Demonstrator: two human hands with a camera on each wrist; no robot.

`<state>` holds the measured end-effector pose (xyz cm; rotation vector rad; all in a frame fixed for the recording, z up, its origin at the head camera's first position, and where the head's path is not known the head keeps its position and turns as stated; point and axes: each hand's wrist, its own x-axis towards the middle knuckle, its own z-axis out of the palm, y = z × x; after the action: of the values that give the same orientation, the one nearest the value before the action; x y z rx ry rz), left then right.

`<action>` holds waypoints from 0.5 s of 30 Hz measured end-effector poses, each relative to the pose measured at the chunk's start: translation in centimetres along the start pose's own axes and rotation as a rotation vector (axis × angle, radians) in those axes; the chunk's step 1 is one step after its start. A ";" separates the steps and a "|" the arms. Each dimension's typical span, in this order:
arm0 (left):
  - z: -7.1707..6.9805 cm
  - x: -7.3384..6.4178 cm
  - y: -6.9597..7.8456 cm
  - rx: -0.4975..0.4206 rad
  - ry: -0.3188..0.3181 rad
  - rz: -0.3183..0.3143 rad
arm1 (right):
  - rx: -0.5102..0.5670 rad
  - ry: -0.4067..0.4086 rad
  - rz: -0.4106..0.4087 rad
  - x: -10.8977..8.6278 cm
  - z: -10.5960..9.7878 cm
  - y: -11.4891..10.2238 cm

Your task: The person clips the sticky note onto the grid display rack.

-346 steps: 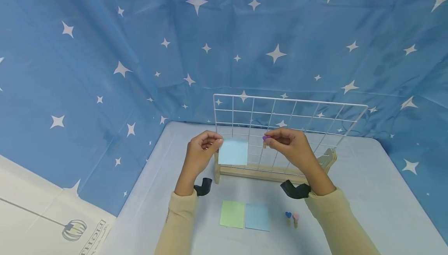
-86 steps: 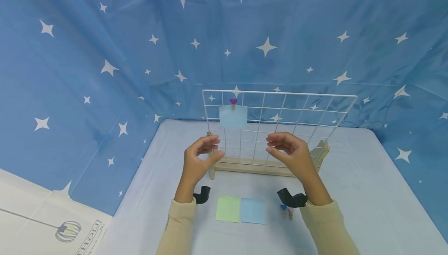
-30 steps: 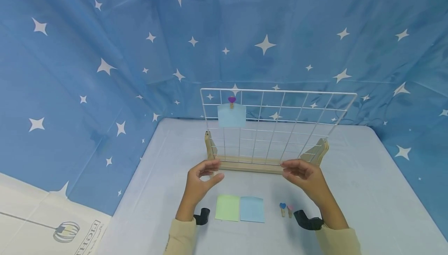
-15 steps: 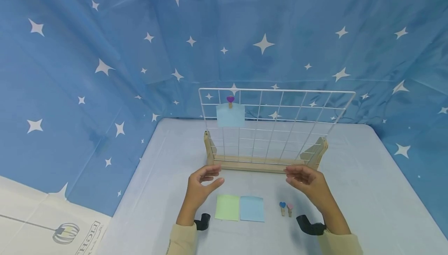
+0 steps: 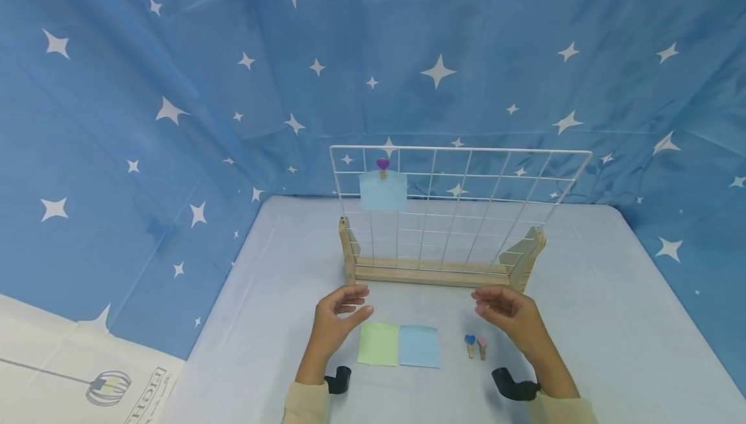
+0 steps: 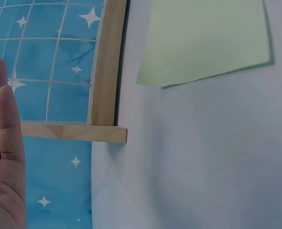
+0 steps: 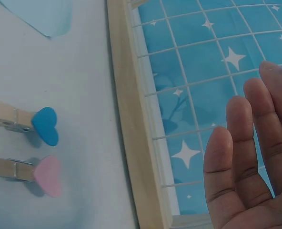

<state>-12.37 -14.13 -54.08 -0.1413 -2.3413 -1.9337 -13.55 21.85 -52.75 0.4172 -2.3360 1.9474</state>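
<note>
My left hand hovers in front of the rack's left end, fingers relaxed and holding nothing. Its nearest thing is a green sticky note on the table, which also shows large in the left wrist view. Beside that note lies a blue sticky note. My right hand is held over the table at the right, loosely bent, with nothing in it. Close to it lie a small wooden clothespin with a blue heart and one with a pink heart. A purple-heart clothespin fastens a light blue note to the white wire grid.
The grid stands upright in a wooden base toward the back of the white-covered table. Behind it hangs a blue curtain with white stars. A black wrist mount sits on each forearm.
The light blue note, earlier held in the left hand, now hangs on the grid under the purple-heart clothespin from the right hand. Both hands have since let go and drawn back toward me.
</note>
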 end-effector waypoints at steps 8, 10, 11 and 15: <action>0.2 -0.4 -0.6 -0.020 -0.001 -0.047 | -0.010 0.008 0.054 -0.5 0.1 0.8; 0.2 -0.6 -0.8 -0.020 -0.002 -0.059 | -0.008 0.009 0.057 -0.6 0.1 1.0; 0.2 -0.6 -0.9 -0.018 -0.003 -0.067 | -0.003 0.009 0.060 -0.7 0.2 1.1; 0.3 -0.8 -1.3 -0.012 -0.009 -0.094 | -0.002 0.018 0.077 -1.0 0.3 1.6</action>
<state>-11.76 -14.09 -55.50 -0.0413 -2.3826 -1.9935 -12.99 21.94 -54.57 0.3120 -2.3772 1.9723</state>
